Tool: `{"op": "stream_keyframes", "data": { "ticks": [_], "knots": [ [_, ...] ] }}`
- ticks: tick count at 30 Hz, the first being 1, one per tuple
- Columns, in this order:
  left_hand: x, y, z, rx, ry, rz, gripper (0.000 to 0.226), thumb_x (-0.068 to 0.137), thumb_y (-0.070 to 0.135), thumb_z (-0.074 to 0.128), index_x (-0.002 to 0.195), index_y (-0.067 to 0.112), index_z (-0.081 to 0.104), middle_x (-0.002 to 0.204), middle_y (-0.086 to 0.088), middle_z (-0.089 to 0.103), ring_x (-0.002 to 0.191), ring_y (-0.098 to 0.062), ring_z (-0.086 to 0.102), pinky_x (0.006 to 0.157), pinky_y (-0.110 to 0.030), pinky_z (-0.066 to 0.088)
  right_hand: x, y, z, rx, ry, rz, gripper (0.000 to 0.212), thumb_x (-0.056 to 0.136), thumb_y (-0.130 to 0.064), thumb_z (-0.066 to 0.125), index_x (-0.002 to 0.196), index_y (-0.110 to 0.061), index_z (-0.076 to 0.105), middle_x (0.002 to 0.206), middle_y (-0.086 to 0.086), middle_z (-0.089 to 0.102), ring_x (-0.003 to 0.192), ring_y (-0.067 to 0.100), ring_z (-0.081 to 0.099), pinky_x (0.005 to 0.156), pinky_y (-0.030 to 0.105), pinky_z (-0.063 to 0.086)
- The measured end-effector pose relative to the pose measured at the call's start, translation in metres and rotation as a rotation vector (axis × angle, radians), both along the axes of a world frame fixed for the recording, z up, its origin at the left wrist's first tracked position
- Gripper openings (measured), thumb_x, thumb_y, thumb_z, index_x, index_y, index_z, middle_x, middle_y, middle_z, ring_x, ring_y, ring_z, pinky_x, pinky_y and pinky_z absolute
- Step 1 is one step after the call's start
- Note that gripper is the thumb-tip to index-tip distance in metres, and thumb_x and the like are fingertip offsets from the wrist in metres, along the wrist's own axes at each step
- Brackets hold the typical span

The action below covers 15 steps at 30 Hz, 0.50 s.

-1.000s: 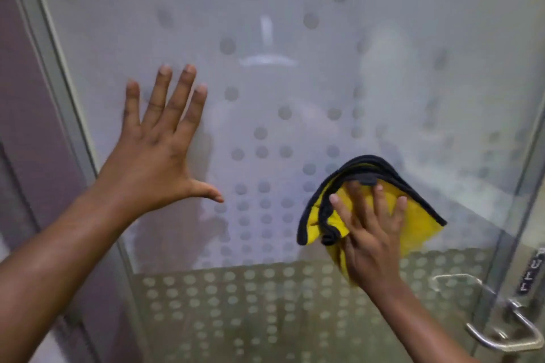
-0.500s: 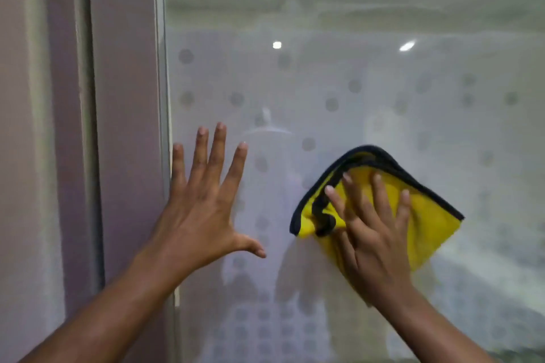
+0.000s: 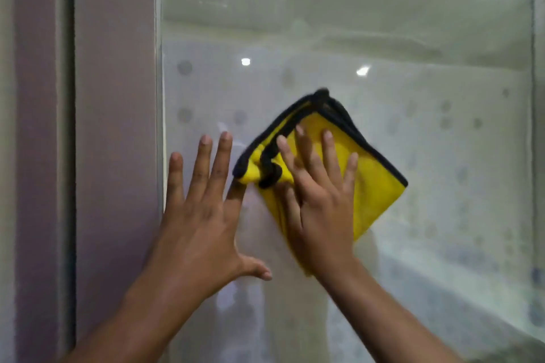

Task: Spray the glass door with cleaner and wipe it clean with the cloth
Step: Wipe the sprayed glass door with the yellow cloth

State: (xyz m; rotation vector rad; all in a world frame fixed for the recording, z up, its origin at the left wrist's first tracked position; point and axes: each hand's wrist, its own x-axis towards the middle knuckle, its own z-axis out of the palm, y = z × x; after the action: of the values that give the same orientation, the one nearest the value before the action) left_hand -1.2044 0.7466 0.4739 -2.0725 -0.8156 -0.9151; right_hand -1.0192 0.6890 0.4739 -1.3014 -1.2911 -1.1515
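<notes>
Cloth [image 3: 374, 186]: yellow, black-edged, folded into a pad; lies flat against the glass door [image 3: 427, 156], mid-height in view, just right of the left hand's fingertips. Its upper corner is blurred, so I judge it to be in motion.
Right hand [image 3: 320, 209]: flat, fingers spread over the cloth's left half, pinning it to the pane by palm pressure; no curled grip visible.
Left hand [image 3: 200, 215]: open, fingers splayed, holding nothing; braced on the glass beside the door's left edge.
Glass door: frosted dot pattern, ceiling lights reflected; hazy overall. Cannot tell wet from dry, or wiped from unwiped.
Frame [image 3: 115, 127]: mauve upright, left of the pane, touching its edge.
Sprayer: not in view.
Step in hand (judgement): wiping, upper left region.
Technique notes: keep palm flat so the whole pad bears evenly; overlap passes; carry strokes right up to the frame edge; shift the bracing hand out of the path, since it may leave prints; refold to a fresh face if streaks appear.
</notes>
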Motion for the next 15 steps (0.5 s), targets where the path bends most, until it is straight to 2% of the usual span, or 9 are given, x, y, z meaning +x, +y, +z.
{"op": "stream_keyframes", "data": {
  "ticks": [2,4,8,11,15],
  "knots": [
    [0.000,0.001,0.000,-0.005,-0.007,-0.030,0.172,0.035,0.108,0.056,0.170,0.010,0.015,0.180,-0.021,-0.001,0.167,-0.044,0.000,0.126,-0.077,0.015,0.009,-0.002,-0.047,-0.002,0.058,0.006,0.065,0.100,-0.034,0.044,0.162,-0.043,0.026,0.174,-0.014,0.015,0.163,0.024,0.004,0.125,0.069,0.005],
    [0.000,0.002,0.000,-0.024,-0.015,-0.055,0.174,0.031,0.107,0.056,0.169,0.008,0.021,0.180,-0.022,0.005,0.166,-0.045,0.006,0.124,-0.077,0.019,0.025,-0.003,-0.059,0.020,0.153,0.017,0.068,0.096,-0.033,0.043,0.161,-0.047,0.026,0.173,-0.021,0.013,0.163,0.022,0.005,0.125,0.067,0.004],
    [0.002,0.006,0.001,-0.071,-0.017,-0.098,0.175,0.026,0.105,0.057,0.167,0.006,0.028,0.179,-0.024,0.011,0.165,-0.048,0.012,0.123,-0.076,0.015,0.036,-0.005,0.006,0.094,0.302,0.002,0.061,0.099,-0.037,0.038,0.160,-0.043,0.033,0.173,-0.020,0.015,0.163,0.017,0.003,0.126,0.065,0.002],
    [0.005,0.009,0.001,-0.090,-0.027,-0.120,0.173,0.024,0.104,0.057,0.164,0.005,0.035,0.177,-0.026,0.019,0.163,-0.050,0.018,0.122,-0.078,0.017,0.021,-0.001,0.078,0.073,0.197,-0.006,0.057,0.103,-0.041,0.039,0.160,-0.043,0.032,0.173,-0.019,0.015,0.163,0.019,0.002,0.127,0.065,0.000],
    [0.008,0.011,0.001,-0.098,-0.032,-0.117,0.167,0.024,0.097,0.055,0.161,0.003,0.041,0.173,-0.027,0.029,0.161,-0.047,0.024,0.121,-0.077,0.019,-0.031,0.017,0.132,-0.008,-0.126,-0.030,0.053,0.108,-0.044,0.040,0.161,-0.041,0.032,0.174,-0.015,0.015,0.163,0.024,-0.001,0.125,0.068,-0.002]
  ]
}}
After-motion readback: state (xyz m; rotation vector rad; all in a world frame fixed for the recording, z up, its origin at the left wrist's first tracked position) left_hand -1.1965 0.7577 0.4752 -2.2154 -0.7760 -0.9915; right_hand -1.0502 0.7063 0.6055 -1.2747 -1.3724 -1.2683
